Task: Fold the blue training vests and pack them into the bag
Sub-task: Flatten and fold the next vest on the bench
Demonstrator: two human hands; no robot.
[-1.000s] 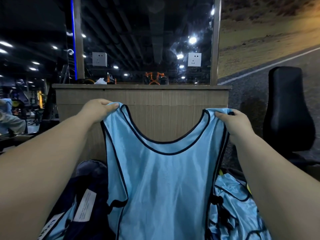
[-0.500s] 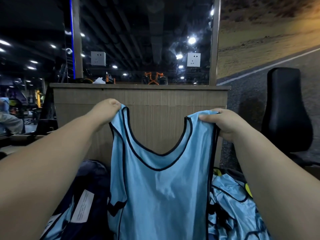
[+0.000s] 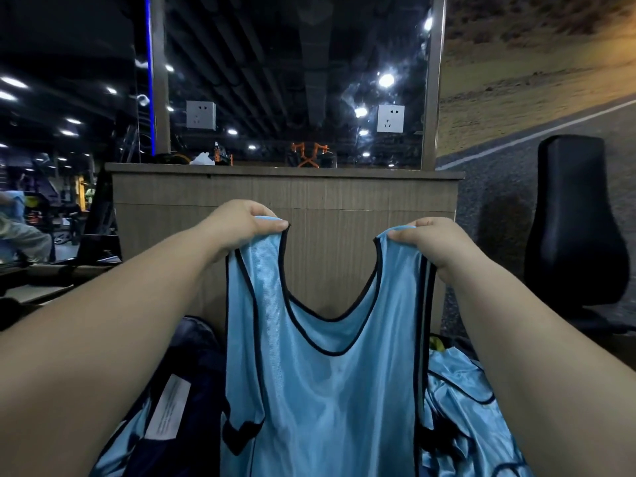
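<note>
Left hand (image 3: 241, 228) and right hand (image 3: 430, 242) each pinch 1 shoulder strap of the blue vest (image 3: 327, 390), which hangs upright before the wooden counter (image 3: 344, 201). The dark bag (image 3: 196, 366) lies lower left, blue fabric at its edge; more vests (image 3: 464, 407) are heaped lower right.

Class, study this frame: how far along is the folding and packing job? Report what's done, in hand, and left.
Done: some blue fabric seems to lie in the dark bag. In hand: left hand and right hand pinch the shoulders of one vest, hanging unfolded. Left: folding and packing it, plus the crumpled vests beside it.
</note>
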